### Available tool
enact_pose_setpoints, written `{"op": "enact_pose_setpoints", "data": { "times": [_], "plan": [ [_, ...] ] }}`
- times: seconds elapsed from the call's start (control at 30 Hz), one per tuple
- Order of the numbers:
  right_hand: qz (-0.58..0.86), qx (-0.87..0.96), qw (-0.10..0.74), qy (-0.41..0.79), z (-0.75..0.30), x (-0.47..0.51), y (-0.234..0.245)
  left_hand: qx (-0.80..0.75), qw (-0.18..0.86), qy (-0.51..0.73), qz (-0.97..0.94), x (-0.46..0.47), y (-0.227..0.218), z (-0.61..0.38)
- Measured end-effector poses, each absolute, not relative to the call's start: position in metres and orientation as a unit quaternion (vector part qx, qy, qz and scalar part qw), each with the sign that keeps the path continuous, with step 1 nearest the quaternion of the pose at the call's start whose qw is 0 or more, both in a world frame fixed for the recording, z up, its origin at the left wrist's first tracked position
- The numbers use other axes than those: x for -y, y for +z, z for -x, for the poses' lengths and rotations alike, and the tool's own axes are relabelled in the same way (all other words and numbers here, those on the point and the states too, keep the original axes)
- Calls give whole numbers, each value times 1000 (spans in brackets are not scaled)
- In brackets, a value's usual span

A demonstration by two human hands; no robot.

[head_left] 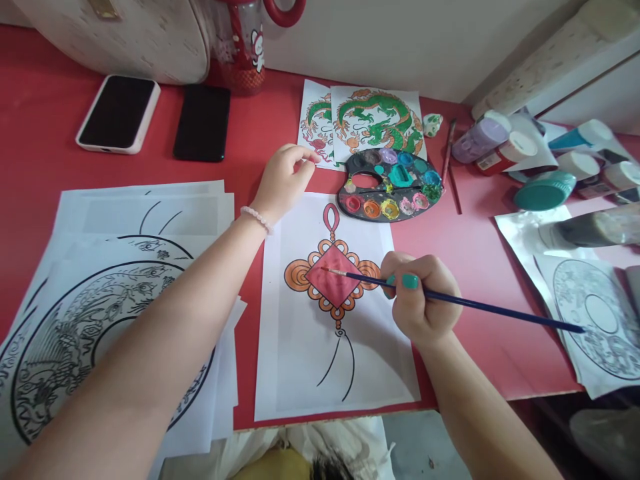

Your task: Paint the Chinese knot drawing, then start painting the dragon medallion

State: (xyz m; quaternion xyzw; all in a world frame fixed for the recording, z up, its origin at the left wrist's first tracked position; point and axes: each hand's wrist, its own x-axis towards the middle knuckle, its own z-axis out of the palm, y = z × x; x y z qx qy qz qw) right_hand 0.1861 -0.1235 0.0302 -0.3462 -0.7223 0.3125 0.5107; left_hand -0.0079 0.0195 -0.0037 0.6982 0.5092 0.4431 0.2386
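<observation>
Red covering spread across the bench [500,270] toward a pale wall [380,40], and by its front edge lay the knot sheet [290,360], roughly upright to the person, probably so the printed knot could be worked without twisting the wrist. To its right, the right hand [425,293] grasped a paintbrush [500,312] firmly, well forward on the handle with the thumb on top, a hold that likely gave control over the fine tip, which met the red diamond left of its middle. At the sheet's upper left, the left hand [287,173] was loosely curled, gripping nothing visible; its wrist lay over that corner, perhaps steadying it, though contact could not be told. Overlapping the sheet's upper right, the palette [350,172] seemed set there for a short trip between wells and paper. Just beyond the sheet lay dragon pictures [380,117], mostly coloured, apparently out of the brush's way. Left of the sheet were stacked line drawings [223,267], partly under the left forearm; far to its right stood and lay paint bottles [483,137], presumably off to the side to spare elbow room.
</observation>
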Motion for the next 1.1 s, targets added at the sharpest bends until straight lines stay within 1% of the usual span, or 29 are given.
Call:
{"op": "enact_pose_setpoints", "data": {
  "times": [0.57,1.1],
  "plan": [
    [344,741,488,309,-188,123,29,-516,234,428,-704,-20,-4,8],
    [359,731,507,284,-187,123,30,-520,240,434,-696,-20,-4,8]
  ]
}}
